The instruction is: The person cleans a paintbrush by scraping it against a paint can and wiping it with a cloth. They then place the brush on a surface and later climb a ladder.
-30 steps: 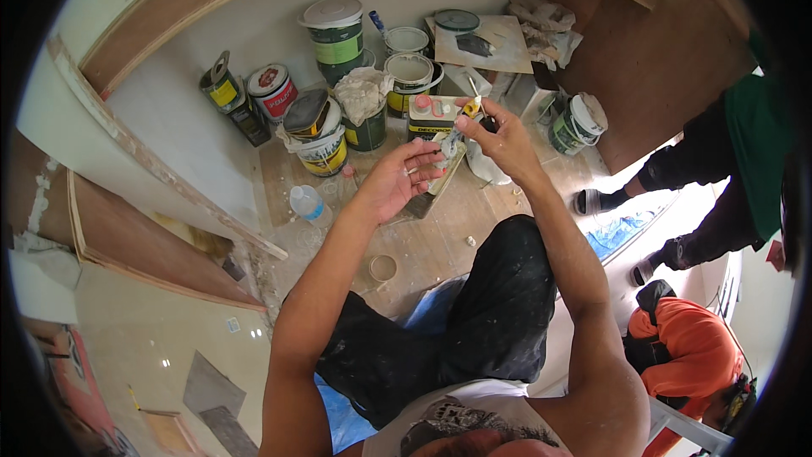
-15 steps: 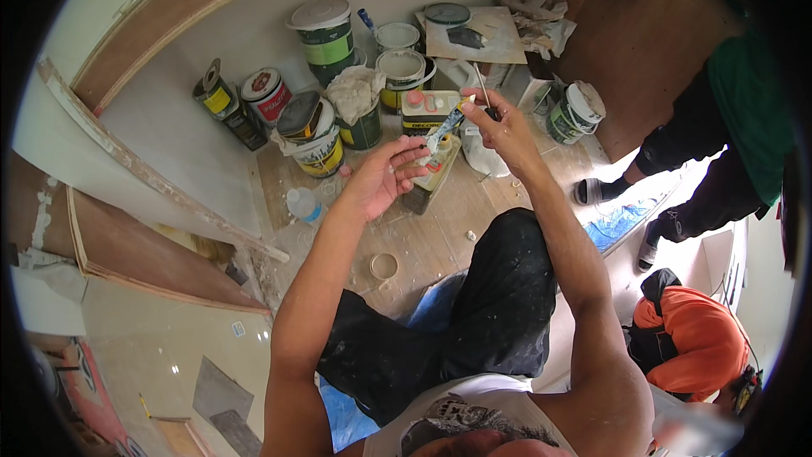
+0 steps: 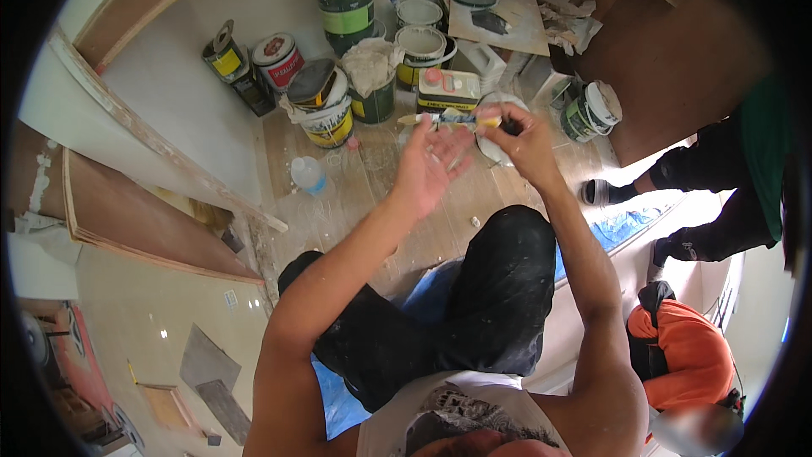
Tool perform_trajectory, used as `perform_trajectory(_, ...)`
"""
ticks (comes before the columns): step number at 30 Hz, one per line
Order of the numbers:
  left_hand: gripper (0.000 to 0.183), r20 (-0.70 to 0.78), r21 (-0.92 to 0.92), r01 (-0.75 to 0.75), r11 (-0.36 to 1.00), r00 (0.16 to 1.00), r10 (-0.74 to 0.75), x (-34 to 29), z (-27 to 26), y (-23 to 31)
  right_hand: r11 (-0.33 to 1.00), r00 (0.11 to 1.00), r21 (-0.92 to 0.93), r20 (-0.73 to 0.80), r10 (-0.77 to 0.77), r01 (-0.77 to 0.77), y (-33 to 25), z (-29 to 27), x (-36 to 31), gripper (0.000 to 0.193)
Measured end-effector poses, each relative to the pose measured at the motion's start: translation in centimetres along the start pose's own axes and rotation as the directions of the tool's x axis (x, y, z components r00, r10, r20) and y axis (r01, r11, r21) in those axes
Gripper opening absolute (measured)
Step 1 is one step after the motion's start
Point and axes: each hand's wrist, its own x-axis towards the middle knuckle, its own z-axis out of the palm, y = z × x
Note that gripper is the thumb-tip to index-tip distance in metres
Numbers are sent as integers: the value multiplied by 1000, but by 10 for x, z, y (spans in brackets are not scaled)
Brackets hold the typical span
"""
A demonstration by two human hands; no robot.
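Observation:
My right hand (image 3: 523, 142) pinches a slim blue-and-white tool (image 3: 452, 118) by its yellow end, and the tool lies nearly level, pointing left. Its far tip is pale yellow; its exact kind I cannot make out. Something dark, perhaps a black handle, also shows within that hand. Beside the tool my left hand (image 3: 431, 165) is held palm up with fingers spread and slightly blurred. Its thumb overlaps the tool, but I cannot tell whether they touch. Just beyond both hands stands a rectangular can with a red cap (image 3: 448, 89). A white rounded container (image 3: 495, 151) is partly hidden behind my right hand.
Several paint buckets (image 3: 342, 13) and tins line the wall. A clear bottle (image 3: 308, 175) stands on the floor at left. A stained board (image 3: 499, 21) lies at the back. Another person's legs (image 3: 698, 178) and a person in orange (image 3: 687, 347) are at right.
The tool has swung from slanted to nearly level. My left fingers have come away from its lower end and spread. The thin metal rod above my right hand no longer shows. The view has shifted.

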Motion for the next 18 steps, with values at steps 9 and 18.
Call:
perform_trajectory(9,27,-78,226,-126,966,986,147,9,-39,15,969,938,18,255,233,-245,29,2,-53,39)
perform_trajectory(18,44,129,145,-9,989,992,-9,-2,-41,30,715,763,407,-62,643,-569,111,-28,-134,35)
